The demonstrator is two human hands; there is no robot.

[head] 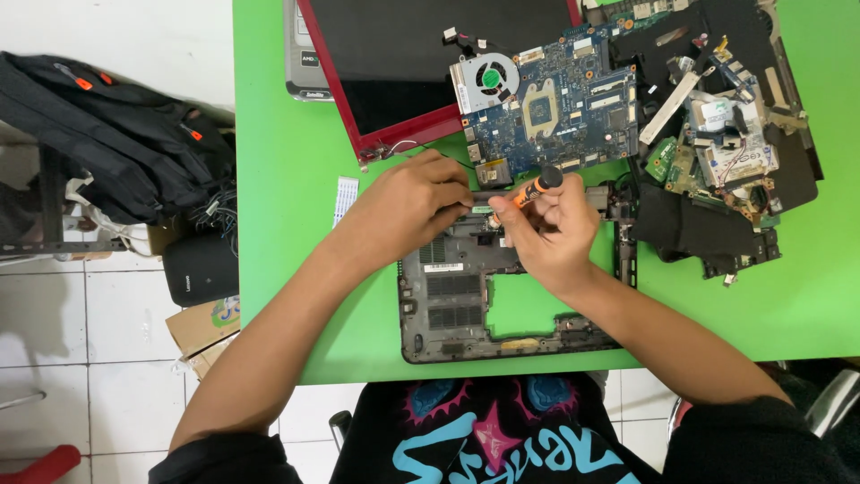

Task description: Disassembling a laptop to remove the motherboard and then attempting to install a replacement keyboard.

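Head view: an orange-handled screwdriver (536,188) is gripped in the right hand (551,231) over the grey laptop base (457,300) on the counter (287,179); the left hand (408,211) is pressed on its edge, and the driver is best kept upright.

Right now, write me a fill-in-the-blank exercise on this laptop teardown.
1. The right hand grips a screwdriver with an ____ and black handle.
2. The left hand rests on the dark grey plastic laptop base shell, which lies on a ____ table.
3. The blue motherboard carries a round fan with a ____ centre.

Missing words: orange; green; green
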